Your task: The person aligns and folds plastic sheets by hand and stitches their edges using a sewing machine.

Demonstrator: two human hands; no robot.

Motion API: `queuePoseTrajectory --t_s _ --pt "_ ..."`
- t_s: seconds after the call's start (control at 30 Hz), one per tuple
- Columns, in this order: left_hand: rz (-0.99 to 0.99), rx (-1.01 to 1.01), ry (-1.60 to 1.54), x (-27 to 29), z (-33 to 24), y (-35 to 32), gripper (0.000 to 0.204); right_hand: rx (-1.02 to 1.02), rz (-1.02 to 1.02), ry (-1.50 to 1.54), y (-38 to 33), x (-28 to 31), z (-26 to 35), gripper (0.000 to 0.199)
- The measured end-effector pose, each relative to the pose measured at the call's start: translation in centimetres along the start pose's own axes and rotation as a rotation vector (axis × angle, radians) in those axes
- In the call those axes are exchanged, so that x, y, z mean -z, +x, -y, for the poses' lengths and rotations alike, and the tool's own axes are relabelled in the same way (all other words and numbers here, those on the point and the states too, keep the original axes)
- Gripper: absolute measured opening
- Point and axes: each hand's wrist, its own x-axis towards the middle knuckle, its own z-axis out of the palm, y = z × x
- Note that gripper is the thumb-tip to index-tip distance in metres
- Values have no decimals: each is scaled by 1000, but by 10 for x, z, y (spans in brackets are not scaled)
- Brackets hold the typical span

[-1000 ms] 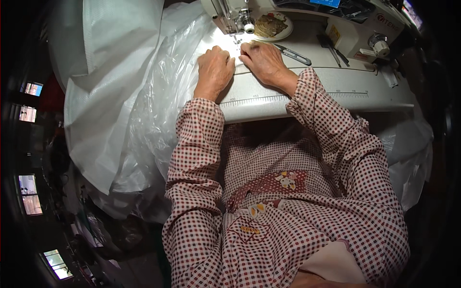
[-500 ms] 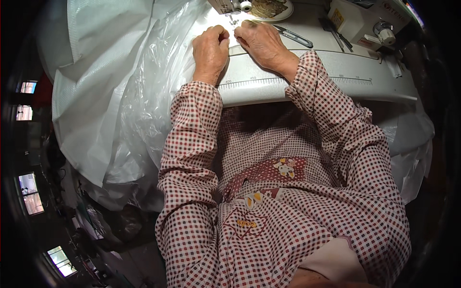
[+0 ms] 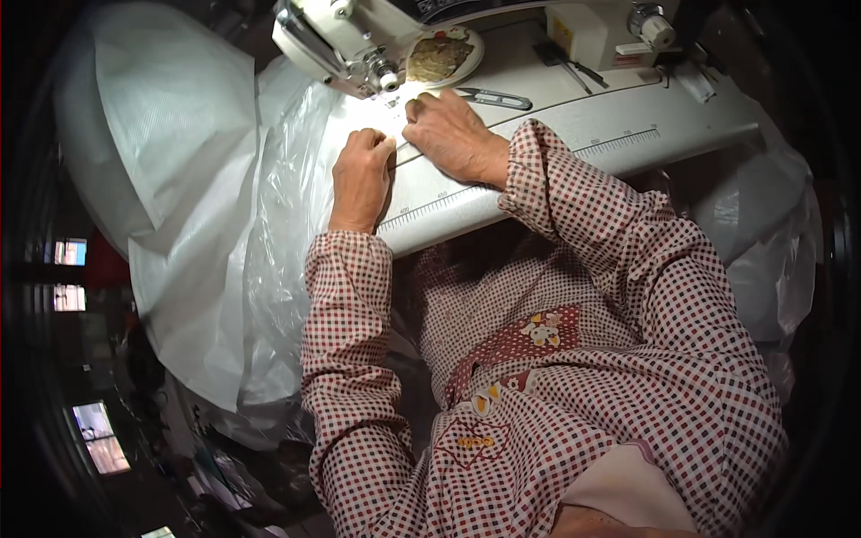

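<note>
feeding the white fabric [image 3: 395,152] under the machine head [image 3: 336,45] is best done slowly, the sheet lying flat on the table [image 3: 628,134], pinched in the curled left hand [image 3: 361,175] and pressed by the right hand [image 3: 453,139], fingers flat, gripping nothing

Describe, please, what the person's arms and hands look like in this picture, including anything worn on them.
Both arms wear long sleeves of red-and-white small-check cloth, loose and creased, ending in gathered cuffs at the wrists. The left hand and the right hand are bare: no gloves, and no rings or watch that can be seen. The same checked cloth covers the body, with a darker red patterned pocket patch on the front.
</note>
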Motion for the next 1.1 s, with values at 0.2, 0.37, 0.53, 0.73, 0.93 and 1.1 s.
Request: queuePoseTrajectory --t_s 0.2,0.37,0.53,0.73,0.93,1.1 --pt "78 -70 165 3 6 4 23 -19 -14 -10 2 1 3 12" --pt "95 -89 175 1 5 9 25 -39 -12 20 -1 2 0 15" --pt "113 -72 199 2 6 8 25 -25 -3 34 0 3 2 15" --pt "168 -52 259 2 3 17 24 -19 -39 45 -1 2 0 13" --pt "144 -55 236 -2 3 19 22 -24 -73 48 -1 -3 -1 12" --pt "173 -26 272 0 6 19 21 14 -128 32 3 -15 1 15"
